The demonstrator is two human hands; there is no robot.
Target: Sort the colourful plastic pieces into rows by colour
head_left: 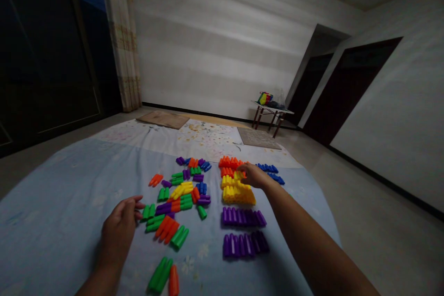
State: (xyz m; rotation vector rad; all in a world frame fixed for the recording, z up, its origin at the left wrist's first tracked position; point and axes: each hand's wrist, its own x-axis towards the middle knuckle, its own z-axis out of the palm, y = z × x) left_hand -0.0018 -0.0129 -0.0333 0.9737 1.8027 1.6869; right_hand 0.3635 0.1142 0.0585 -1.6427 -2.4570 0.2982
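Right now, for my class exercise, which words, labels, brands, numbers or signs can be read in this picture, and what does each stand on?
No text can be read anywhere.
Plastic pieces: no lettering can be made out.
Cloth: flower patterns, no legible words.
Multicoloured item on the small table: too small and blurred to tell whether it bears print.

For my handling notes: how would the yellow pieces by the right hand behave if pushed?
The yellow pieces look stiff, keeping rounded ridges. Their smooth sheen suggests they could feel slippery. Small beside the right hand, they are probably light and may slide over the cloth.
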